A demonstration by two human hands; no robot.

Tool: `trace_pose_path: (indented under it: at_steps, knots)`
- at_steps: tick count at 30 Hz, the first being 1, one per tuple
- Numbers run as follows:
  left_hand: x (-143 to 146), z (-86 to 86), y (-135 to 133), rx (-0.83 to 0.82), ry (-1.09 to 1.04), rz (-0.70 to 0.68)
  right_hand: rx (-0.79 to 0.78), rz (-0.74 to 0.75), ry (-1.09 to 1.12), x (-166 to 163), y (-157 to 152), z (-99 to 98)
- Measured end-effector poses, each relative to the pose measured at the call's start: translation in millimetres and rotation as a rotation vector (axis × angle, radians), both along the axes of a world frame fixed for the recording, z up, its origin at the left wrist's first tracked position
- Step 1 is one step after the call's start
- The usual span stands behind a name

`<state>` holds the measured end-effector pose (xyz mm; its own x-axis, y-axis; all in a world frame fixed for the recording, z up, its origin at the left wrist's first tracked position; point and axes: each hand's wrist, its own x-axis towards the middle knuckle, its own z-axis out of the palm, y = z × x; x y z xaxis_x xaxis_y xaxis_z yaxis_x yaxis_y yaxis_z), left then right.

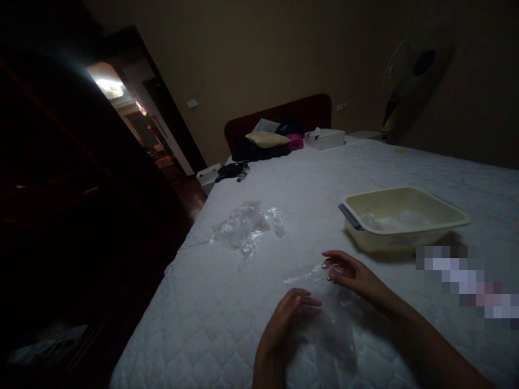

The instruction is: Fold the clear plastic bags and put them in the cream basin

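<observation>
A clear plastic bag (334, 329) lies loosely on the white quilted bed between my two hands. My right hand (351, 273) has its thumb and some fingers bent around the bag's upper edge, with the index finger lifted away. At the bag's left side, my left hand (290, 310) rests with its fingers stretched out over the film. Farther off to the left is a crumpled heap of clear plastic bags (247, 224). A cream plastic basin (409, 237) with a grey handle stands beyond my right hand, with some clear plastic inside.
A blurred-out patch (466, 286) covers something right of my right forearm. By the headboard (320, 105) are a pillow (267, 140), a pink roll (295, 142) and a white box (325, 139). Dark items (232, 171) lie at the bed's left edge. A fan (421, 62) stands back right.
</observation>
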<state>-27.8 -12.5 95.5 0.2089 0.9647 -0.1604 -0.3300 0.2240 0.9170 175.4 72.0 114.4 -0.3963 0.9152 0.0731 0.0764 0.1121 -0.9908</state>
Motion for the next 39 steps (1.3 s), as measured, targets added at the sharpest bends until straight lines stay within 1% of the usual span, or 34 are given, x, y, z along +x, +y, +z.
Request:
trace_pose_path:
  at_steps: [2,3,5,7,11,14,16,20,22,24,25,26,28,29,30,33,36,39]
  knots:
    - [-1.3,-1.3,0.4,0.026,0.096,-0.043,-0.011,0.04,-0.021,4.9,1.3,4.9]
    - [-0.9,-2.8,1.0,0.013,0.104,-0.037,-0.026,0.061,-0.032,7.1,2.0,6.7]
    - [1.4,-6.4,2.5,-0.044,0.033,-0.006,-0.068,0.065,-0.054,10.6,3.9,8.7]
    - [3.9,-9.1,3.6,-0.089,-0.055,0.013,-0.106,0.021,-0.082,12.5,6.5,8.5]
    - [5.0,-9.7,2.7,-0.111,-0.101,0.023,-0.107,-0.037,-0.119,11.7,13.9,7.5]
    - [5.6,-10.9,1.2,-0.131,-0.158,-0.038,-0.078,-0.111,-0.075,8.8,19.3,11.6]
    - [7.7,-13.3,1.2,-0.144,-0.144,-0.081,-0.057,-0.186,-0.063,7.2,22.2,17.3]
    - [11.4,-15.1,0.4,-0.105,0.013,-0.13,0.018,-0.355,-0.07,9.7,24.8,34.9]
    - [10.7,-11.9,-2.0,-0.111,-0.03,-0.171,0.046,-0.378,-0.073,14.0,23.0,46.4]
    - [8.6,-6.8,-4.7,-0.1,-0.109,-0.192,0.056,-0.339,-0.075,18.4,19.5,57.5]
    - [7.6,-4.2,-5.6,-0.072,-0.13,-0.16,0.057,-0.304,-0.076,20.0,17.4,62.0]
    - [6.8,-2.0,-5.9,-0.029,-0.129,-0.093,0.056,-0.266,-0.075,20.9,15.4,65.1]
    - [6.5,-0.1,-4.4,0.067,-0.109,0.086,0.058,-0.177,-0.074,20.0,12.0,66.8]
    - [6.9,-0.5,-2.7,0.09,-0.121,0.154,0.064,-0.131,-0.078,18.2,10.7,65.6]
    - [7.6,-1.8,-0.6,0.092,-0.151,0.189,0.073,-0.086,-0.084,15.7,9.6,63.2]
    - [9.7,-7.6,5.5,0.041,-0.226,0.189,0.108,0.008,-0.124,7.2,7.4,52.5]
    - [9.8,-9.9,8.5,0.019,-0.128,0.273,0.111,0.037,-0.17,2.2,7.4,41.2]
    - [7.1,-7.2,8.8,-0.012,-0.093,0.361,0.059,0.057,-0.157,2.0,9.9,30.9]
